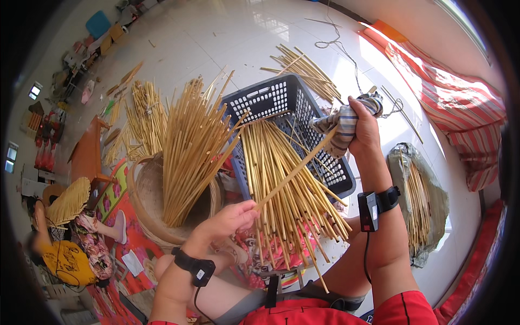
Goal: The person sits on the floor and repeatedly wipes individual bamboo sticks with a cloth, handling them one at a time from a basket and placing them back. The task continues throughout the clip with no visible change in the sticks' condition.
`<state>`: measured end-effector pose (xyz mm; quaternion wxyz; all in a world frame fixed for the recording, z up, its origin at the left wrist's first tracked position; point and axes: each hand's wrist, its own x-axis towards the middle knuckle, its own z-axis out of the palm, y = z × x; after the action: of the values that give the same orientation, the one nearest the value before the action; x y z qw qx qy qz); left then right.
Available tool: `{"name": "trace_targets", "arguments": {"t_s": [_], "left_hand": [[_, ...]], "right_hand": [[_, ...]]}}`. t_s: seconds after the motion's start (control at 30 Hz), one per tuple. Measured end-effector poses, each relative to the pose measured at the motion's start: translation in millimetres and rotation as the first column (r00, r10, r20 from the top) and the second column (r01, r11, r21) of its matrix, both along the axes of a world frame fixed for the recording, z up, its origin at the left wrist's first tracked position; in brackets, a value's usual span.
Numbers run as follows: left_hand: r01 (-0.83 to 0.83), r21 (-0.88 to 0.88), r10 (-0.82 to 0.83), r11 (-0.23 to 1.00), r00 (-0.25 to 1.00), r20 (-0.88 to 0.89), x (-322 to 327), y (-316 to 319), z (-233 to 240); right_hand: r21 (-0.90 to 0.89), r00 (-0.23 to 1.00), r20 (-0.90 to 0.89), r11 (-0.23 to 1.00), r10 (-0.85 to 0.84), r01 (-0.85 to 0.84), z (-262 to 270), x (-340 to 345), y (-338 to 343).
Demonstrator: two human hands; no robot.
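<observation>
My left hand (239, 217) pinches the near end of a pale straw-coloured stalk (298, 170), probably bamboo or reed. Farther along, my right hand (362, 130) grips a striped cloth (345, 126) wrapped about the same stalk, whose far tip pokes out beyond the cloth. Under the stalk, a loose bundle of similar stalks (280, 174) leans in a dark plastic crate (264, 101), its near ends spilling over toward my lap. To the left, a woven basket (140, 195) holds a thick upright sheaf of stalks (195, 150).
More stalks (306, 75) lie on the tiled floor beyond the crate. A plastic-wrapped bundle (418, 207) rests at right, near striped fabric (447, 93). At left are a tied bundle (148, 109), a wooden stool (91, 150), and another person (69, 260) holding a fan of stalks (69, 201).
</observation>
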<state>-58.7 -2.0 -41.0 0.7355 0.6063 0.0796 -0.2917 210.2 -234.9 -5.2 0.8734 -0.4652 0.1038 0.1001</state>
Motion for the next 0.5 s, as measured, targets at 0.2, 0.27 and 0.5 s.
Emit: {"name": "trace_targets", "arguments": {"t_s": [0.2,0.27,0.5], "left_hand": [[-0.052,0.068,0.058,0.996,0.995,-0.076,-9,19,10],[-0.050,0.079,0.056,0.996,0.995,-0.077,-17,34,-1],[-0.115,0.137,0.125,0.984,0.990,-0.063,-25,47,-3]], "right_hand": [[0.025,0.986,0.002,0.985,-0.169,0.169,7,17,-22],[0.032,0.975,-0.001,0.974,-0.222,0.222,9,23,-28],[0.078,0.972,0.019,0.970,-0.232,0.230,8,28,-35]]}}
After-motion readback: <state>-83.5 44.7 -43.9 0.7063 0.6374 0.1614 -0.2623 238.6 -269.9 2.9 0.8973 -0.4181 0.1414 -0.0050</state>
